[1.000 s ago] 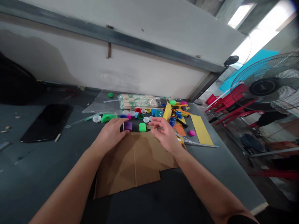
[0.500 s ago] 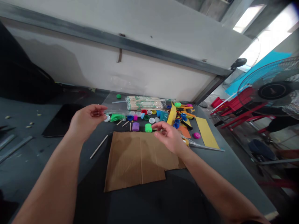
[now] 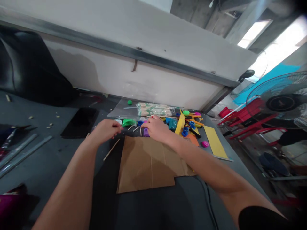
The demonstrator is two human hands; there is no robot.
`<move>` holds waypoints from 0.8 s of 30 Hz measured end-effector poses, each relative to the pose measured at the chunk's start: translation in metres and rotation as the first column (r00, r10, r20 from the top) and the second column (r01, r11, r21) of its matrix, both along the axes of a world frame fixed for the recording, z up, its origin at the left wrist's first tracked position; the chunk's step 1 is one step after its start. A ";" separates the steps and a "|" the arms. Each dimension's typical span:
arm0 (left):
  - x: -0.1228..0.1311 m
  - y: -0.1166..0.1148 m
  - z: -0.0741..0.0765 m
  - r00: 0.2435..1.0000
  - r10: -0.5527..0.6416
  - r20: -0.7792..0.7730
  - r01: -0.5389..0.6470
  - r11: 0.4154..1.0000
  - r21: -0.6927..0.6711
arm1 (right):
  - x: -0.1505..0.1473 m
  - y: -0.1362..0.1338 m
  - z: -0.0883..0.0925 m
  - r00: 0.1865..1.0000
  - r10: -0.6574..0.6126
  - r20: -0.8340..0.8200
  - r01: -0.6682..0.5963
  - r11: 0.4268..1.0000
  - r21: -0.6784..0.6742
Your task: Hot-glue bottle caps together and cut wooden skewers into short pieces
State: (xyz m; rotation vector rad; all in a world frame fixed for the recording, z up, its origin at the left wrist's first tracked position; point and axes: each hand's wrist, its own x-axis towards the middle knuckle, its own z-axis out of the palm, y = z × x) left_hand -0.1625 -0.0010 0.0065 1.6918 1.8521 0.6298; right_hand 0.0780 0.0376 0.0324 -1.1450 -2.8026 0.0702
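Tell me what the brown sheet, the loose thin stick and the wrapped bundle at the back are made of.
The brown sheet looks like matte cardboard, with fold creases. The loose stick seems to be bare pale wood, its grain too small to see. The bundle looks like pale wooden sticks inside glossy clear plastic.

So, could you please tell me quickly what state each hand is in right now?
Left hand: loosely curled; cannot tell whether it holds anything.
Right hand: curled over a purple plastic cap; cannot tell whether it grips it.
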 end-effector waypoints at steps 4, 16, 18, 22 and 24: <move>0.010 0.004 -0.005 0.947 -0.118 -0.299 0.136 0.990 0.038 | -0.015 0.019 -0.007 0.991 -0.070 0.114 0.067 0.997 0.024; 0.026 0.006 -0.023 0.966 -0.002 -0.259 0.046 0.986 0.162 | -0.006 0.037 -0.004 0.999 -0.041 0.026 0.040 0.999 0.029; 0.027 0.007 -0.022 0.969 0.044 -0.242 0.008 0.978 0.210 | 0.006 0.035 -0.001 0.998 -0.035 -0.053 0.037 0.999 0.025; 0.035 0.006 -0.022 0.954 0.040 -0.296 0.022 0.979 0.202 | 0.037 0.018 0.003 0.972 -0.029 -0.232 0.038 0.999 0.034; 0.043 0.005 -0.023 0.933 0.058 -0.354 0.017 0.979 0.204 | 0.051 0.003 0.003 0.955 -0.020 -0.296 0.029 0.999 0.024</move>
